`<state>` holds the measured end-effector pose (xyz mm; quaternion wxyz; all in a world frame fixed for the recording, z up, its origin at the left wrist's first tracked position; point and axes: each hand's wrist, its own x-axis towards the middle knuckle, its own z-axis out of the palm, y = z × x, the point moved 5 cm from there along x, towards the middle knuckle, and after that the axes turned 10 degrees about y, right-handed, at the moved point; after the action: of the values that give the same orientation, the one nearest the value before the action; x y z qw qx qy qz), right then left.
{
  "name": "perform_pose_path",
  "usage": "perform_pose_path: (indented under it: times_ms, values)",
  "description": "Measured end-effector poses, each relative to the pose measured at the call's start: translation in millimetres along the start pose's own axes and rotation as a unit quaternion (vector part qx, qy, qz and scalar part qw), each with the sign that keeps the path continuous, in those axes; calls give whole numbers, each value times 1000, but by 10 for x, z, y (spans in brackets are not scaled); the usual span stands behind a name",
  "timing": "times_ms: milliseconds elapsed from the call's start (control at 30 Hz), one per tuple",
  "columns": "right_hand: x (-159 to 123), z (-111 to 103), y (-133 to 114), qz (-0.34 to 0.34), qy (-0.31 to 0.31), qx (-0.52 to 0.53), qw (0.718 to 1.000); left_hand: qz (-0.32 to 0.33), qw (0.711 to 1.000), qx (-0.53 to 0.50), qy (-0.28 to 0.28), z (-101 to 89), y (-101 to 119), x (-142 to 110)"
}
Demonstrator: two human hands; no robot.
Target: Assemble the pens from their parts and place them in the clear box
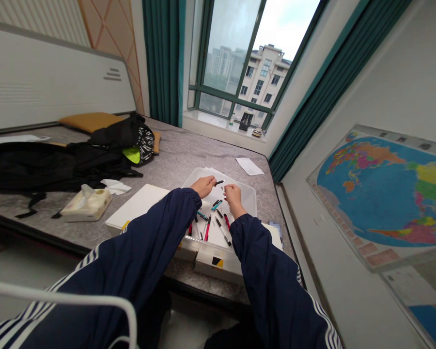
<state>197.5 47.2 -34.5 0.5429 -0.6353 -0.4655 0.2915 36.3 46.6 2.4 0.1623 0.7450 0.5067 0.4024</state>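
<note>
My left hand (pixel 203 186) is closed on a black pen (pixel 219 182), whose end sticks out toward the right. Opposite it, my right hand (pixel 234 198) is closed with the fingertips pinched; what they hold, if anything, is too small to make out. Both hands are above a translucent plastic bin (pixel 253 198). Inside the bin lie several loose pens, among them a red pen (pixel 208 229), a grey and black pen (pixel 223 231) and a light blue pen (pixel 217 205). Part of the bin is hidden behind my sleeves.
White boxes (pixel 138 203) are beside and in front of the bin. To the left are a tissue pack (pixel 87 203), a crumpled tissue (pixel 115 186) and a black backpack (pixel 58 165). A white sheet (pixel 249 166) lies behind, right. A white tube (pixel 58 296) crosses the lower left.
</note>
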Motion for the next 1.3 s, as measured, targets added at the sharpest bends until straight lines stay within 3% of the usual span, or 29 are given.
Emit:
perform_pose_path:
  times_ms: [267, 467, 700, 1000, 1200, 1300]
  values:
    - [-226, 186, -210, 11, -145, 49, 988, 18, 999, -13, -35, -11, 100, -24]
    - [-153, 129, -194, 7, -87, 90, 992, 17, 998, -44, -41, 27, 109, -58]
    - [-74, 37, -136, -16, -24, 17, 999, -1, 983, -150, -103, 141, 52, -76]
    - [-21, 51, -80, -26, -10, 2, 1000, 62, 994, -51, -69, 98, 106, -40]
    - [-27, 66, -73, -37, -17, 8, 999, 46, 994, -38, -95, 96, 146, -44]
    - [-21, 66, -71, -34, -14, 10, 999, 37, 995, -47, -79, 69, 152, -54]
